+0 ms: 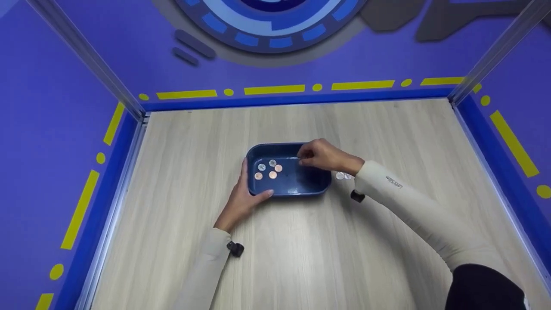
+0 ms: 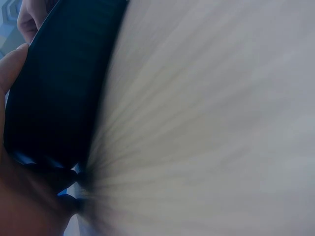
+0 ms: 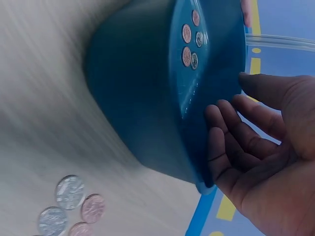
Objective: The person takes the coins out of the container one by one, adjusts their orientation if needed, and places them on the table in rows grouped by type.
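A dark blue rectangular bin [image 1: 297, 194] sits on the wooden table, with several copper and silver coins [image 1: 273, 175] lying flat in its left half. My left hand [image 1: 241, 199] grips the bin's left end, its thumb over the near rim and its fingers along the outer side. Over the bin's right half hovers my right hand [image 1: 322, 156], its fingers loosely bent. In the right wrist view the right thumb [image 3: 266, 88] stands apart from the fingertips, and nothing shows between them.
To the right of the bin, under my right wrist, more silver and copper coins [image 3: 70, 191] lie on the table [image 1: 181, 206]. Blue-purple panels [image 1: 275, 73] with yellow markings and metal corner posts enclose the table at the back and both sides.
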The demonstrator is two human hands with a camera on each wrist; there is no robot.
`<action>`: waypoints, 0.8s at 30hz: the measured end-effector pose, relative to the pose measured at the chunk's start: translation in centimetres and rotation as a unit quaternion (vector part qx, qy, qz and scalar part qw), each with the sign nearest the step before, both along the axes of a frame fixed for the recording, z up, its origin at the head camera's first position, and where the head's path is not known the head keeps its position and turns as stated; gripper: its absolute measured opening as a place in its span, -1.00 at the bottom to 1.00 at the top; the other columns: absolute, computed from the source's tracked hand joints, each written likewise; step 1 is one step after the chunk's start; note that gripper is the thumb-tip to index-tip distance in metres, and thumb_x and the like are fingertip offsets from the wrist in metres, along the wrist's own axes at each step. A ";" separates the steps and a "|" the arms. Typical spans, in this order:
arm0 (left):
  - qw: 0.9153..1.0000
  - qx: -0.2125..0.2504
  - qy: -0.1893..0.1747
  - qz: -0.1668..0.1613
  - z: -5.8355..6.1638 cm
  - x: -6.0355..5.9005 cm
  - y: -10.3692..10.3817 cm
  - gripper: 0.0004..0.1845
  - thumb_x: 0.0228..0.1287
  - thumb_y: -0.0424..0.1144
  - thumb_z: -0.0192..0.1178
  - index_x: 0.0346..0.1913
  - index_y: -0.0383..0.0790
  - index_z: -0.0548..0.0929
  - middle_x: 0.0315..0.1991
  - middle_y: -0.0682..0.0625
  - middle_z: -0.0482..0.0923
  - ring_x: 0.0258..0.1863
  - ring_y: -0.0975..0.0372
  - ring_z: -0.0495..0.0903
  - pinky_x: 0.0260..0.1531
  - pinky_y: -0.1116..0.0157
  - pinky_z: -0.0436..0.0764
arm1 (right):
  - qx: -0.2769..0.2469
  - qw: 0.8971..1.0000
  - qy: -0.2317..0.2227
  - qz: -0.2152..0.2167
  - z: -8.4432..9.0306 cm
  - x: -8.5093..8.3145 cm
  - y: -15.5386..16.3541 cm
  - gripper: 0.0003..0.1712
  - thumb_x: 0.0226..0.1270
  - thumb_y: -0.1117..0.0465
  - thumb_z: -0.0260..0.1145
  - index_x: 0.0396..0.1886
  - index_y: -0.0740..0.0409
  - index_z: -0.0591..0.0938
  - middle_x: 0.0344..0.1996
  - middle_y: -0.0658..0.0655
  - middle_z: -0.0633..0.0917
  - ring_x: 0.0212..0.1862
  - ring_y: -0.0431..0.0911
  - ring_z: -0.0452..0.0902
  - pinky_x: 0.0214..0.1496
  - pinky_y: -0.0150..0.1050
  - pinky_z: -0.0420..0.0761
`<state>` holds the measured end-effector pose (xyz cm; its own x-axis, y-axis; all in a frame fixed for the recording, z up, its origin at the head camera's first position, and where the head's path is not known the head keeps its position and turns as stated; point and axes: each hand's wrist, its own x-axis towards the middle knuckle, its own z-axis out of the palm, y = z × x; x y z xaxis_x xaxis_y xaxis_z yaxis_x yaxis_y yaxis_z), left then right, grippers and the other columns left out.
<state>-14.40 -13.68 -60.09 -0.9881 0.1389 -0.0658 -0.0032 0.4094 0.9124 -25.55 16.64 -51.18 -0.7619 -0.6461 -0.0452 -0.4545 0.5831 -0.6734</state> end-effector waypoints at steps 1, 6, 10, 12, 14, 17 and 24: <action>1.000 0.000 0.000 0.000 0.0 0.0 0.0 0.47 0.21 0.25 0.62 0.84 0.04 -0.29 0.80 -0.21 -0.03 0.72 -0.09 0.15 0.67 -0.14 0.14 | 0.003 1.000 -0.001 0.006 -0.1 -0.2 -0.3 -0.77 0.44 0.33 0.53 -0.01 0.39 0.83 -0.21 0.20 0.83 -0.19 -0.02 0.66 -0.05 -0.08 0.68; 1.000 0.000 -0.003 0.001 0.1 0.1 0.0 0.46 0.21 0.25 0.61 0.84 0.10 -0.29 0.79 -0.22 0.00 0.70 -0.09 0.17 0.66 -0.15 0.16 | 0.015 0.999 -0.008 0.031 -0.2 -1.4 -1.7 -0.76 0.43 0.35 0.53 0.00 0.41 0.83 -0.22 0.22 0.84 -0.21 -0.02 0.69 -0.05 -0.04 0.71; 1.000 0.004 0.001 -0.001 0.0 0.0 0.1 0.45 0.23 0.22 0.61 0.84 0.06 -0.29 0.79 -0.23 0.00 0.69 -0.09 0.19 0.65 -0.14 0.18 | 0.027 0.998 -0.013 0.050 -0.5 -2.2 -2.6 -0.74 0.44 0.33 0.52 0.02 0.42 0.83 -0.17 0.25 0.86 -0.16 0.01 0.75 0.03 0.00 0.75; 1.000 0.007 0.005 -0.002 0.0 0.0 0.1 0.45 0.24 0.21 0.61 0.84 0.02 -0.29 0.79 -0.23 0.00 0.69 -0.09 0.20 0.65 -0.14 0.19 | 0.031 0.997 -0.018 0.062 -0.6 -2.4 -3.0 -0.73 0.45 0.33 0.52 0.03 0.41 0.83 -0.14 0.26 0.87 -0.13 0.02 0.76 0.06 0.01 0.76; 1.000 0.007 0.007 -0.003 0.0 0.1 0.1 0.45 0.23 0.22 0.61 0.84 0.01 -0.29 0.79 -0.23 0.00 0.68 -0.08 0.22 0.64 -0.13 0.20 | 0.037 0.996 -0.025 0.076 -0.7 -2.7 -3.4 -0.73 0.46 0.32 0.52 0.04 0.40 0.83 -0.12 0.26 0.87 -0.12 0.02 0.76 0.07 0.02 0.76; 1.000 0.004 0.009 -0.003 0.1 0.1 0.0 0.46 0.22 0.25 0.61 0.84 0.03 -0.29 0.79 -0.22 0.01 0.68 -0.08 0.22 0.63 -0.13 0.22 | 0.050 0.994 -0.037 0.094 -0.9 -2.9 -3.9 -0.71 0.47 0.30 0.51 0.08 0.37 0.83 -0.10 0.24 0.87 -0.11 0.01 0.75 0.07 -0.01 0.75; 1.000 -0.002 0.009 -0.006 0.0 0.1 -0.1 0.46 0.22 0.29 0.59 0.84 0.07 -0.30 0.79 -0.22 0.00 0.68 -0.07 0.21 0.63 -0.11 0.22 | 0.071 0.987 -0.054 0.134 -2.1 -3.4 -5.1 -0.75 0.42 0.34 0.51 0.03 0.33 0.84 -0.18 0.18 0.85 -0.20 -0.12 0.69 -0.07 -0.21 0.69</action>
